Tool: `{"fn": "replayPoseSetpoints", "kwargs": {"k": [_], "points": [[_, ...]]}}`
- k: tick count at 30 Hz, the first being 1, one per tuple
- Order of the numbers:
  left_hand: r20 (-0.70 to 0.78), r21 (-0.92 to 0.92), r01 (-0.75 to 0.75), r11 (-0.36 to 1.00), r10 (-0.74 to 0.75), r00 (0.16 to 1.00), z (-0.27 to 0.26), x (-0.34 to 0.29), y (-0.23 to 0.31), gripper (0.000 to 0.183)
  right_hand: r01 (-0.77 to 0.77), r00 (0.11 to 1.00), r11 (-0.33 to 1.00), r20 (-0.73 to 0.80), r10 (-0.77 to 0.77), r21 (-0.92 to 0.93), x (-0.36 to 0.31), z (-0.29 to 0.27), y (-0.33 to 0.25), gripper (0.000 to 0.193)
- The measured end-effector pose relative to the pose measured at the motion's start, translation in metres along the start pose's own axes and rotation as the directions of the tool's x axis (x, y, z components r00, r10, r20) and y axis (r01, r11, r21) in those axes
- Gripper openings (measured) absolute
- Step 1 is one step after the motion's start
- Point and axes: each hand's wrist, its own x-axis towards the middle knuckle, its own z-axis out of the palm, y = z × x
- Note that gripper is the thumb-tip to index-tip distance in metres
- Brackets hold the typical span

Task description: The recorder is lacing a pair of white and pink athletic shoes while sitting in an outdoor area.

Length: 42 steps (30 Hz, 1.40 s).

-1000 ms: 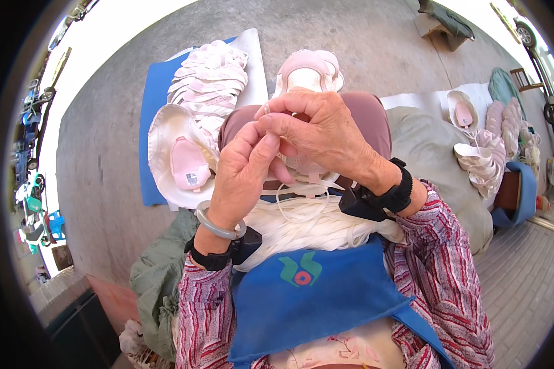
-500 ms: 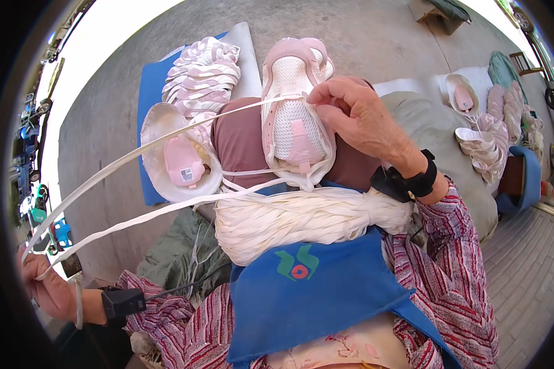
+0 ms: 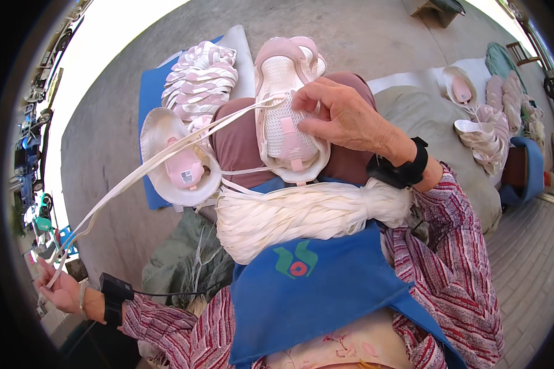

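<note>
A pink and white mesh shoe upper (image 3: 282, 139) lies across my knees, its toe pointing away from me. My left hand (image 3: 60, 289), far out at the lower left, is closed on a white shoelace (image 3: 136, 174). The lace runs in two strands, close together, up to the eyelets on the upper's left side. My right hand (image 3: 349, 119) hovers over the upper's right edge, thumb and forefinger apart, with nothing visible between them. Across my lap, beneath the upper, rests a thick bundle of white laces (image 3: 295, 215).
Left of my knees lies another shoe upper (image 3: 181, 166), beside a stack of pink and white uppers (image 3: 202, 77) on blue sheeting. More uppers (image 3: 487, 132) lie at the right, near a blue chair-like object (image 3: 526, 169). A blue apron (image 3: 314, 295) covers my lap's near side.
My right hand has come away from the lace, its thumb and forefinger parting. The two lace strands have drawn together. My left hand has shifted slightly right, still holding the lace.
</note>
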Motion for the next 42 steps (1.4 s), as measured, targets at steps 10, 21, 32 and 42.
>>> {"fn": "replayPoseSetpoints", "kwargs": {"k": [10,21,32,42], "points": [[0.695,0.342,0.249,0.906,-0.422,0.582,0.153,-0.198,-0.078,0.026,0.068,0.99,0.926,-0.143,-0.015,0.37,0.018,-0.014,-0.05,0.014],[0.813,0.41,-0.173,0.896,-0.273,0.514,0.189,-0.239,-0.099,0.016,0.277,0.94,0.93,-0.27,-0.21,0.24,0.026,0.004,-0.063,0.015],[0.547,0.187,0.302,0.935,-0.354,0.758,0.138,-0.178,-0.099,0.023,0.433,0.892,0.345,-0.45,-0.033,0.833,-0.002,-0.104,-0.037,0.019],[0.437,0.844,-0.52,0.13,0.394,0.808,0.012,-0.076,-0.036,0.03,0.345,0.354,0.922,-0.934,0.043,0.173,-0.168,-0.332,0.02,0.005]]}}
